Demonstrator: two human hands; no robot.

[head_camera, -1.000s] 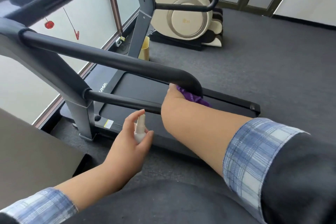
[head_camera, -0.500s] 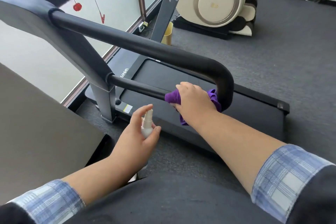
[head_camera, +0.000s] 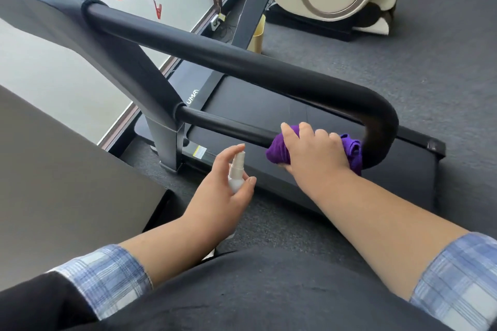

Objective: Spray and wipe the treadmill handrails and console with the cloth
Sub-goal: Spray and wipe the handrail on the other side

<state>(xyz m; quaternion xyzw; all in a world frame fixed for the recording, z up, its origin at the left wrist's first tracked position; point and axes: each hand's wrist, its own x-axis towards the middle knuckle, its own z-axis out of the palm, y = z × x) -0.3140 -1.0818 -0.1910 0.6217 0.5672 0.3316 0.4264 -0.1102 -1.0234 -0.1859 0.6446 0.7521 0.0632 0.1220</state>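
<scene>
While the soft cloth (head_camera: 352, 152) is bunched around the rail (head_camera: 228, 126) in the right hand (head_camera: 314, 153), its grip closed, a light bottle (head_camera: 236, 173) is clasped by the left hand (head_camera: 226, 196).

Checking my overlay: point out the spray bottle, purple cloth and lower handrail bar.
spray bottle (head_camera: 236, 170), head view, white neck.
purple cloth (head_camera: 277, 152), head view, left fold.
lower handrail bar (head_camera: 223, 123), head view, bare middle.

Cloth (head_camera: 352, 149) on lower rail (head_camera: 223, 125), spray bottle (head_camera: 236, 173) just left, handrail (head_camera: 242, 67) above.
</scene>
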